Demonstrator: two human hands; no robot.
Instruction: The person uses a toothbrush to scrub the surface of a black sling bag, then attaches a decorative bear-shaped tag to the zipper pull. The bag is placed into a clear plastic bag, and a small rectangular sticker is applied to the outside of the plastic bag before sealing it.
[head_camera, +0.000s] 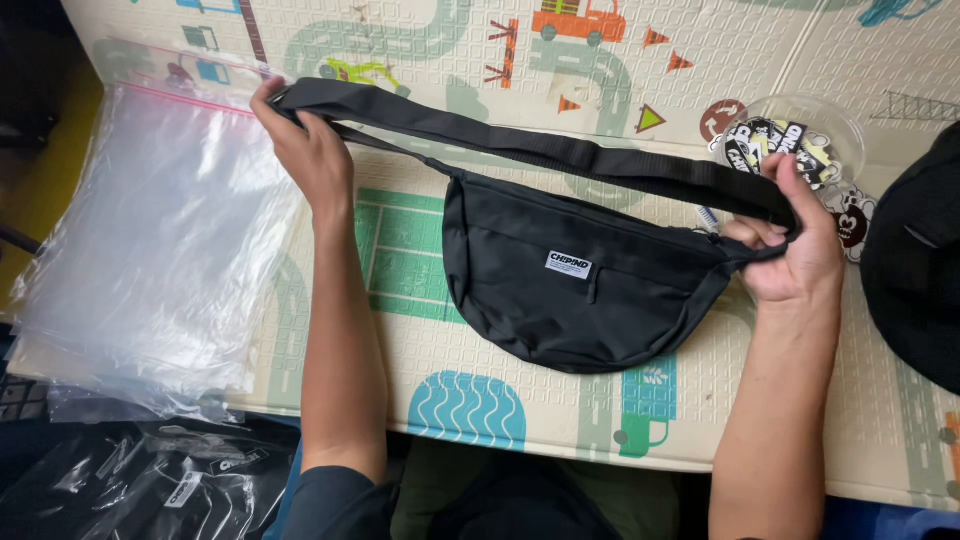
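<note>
The left hand (305, 150) is pinching one end of the black strap (540, 150), its grip closed tight. The right hand (795, 250) is squeezing the other end. The black waist bag (570, 290) is lying between both hands on the play mat (440, 330).

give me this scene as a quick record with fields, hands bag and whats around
left hand: left hand grips the far left end of the strap
right hand: right hand grips the strap's right end, by the bag's corner
held thing: black fabric crescent-shaped waist bag lying flat, its black webbing strap stretched between the hands
surface: play mat printed with roads and vehicles
left of bag: stack of clear plastic zip bags
upper right: clear round container of stickers
right edge: another black fabric item
</note>
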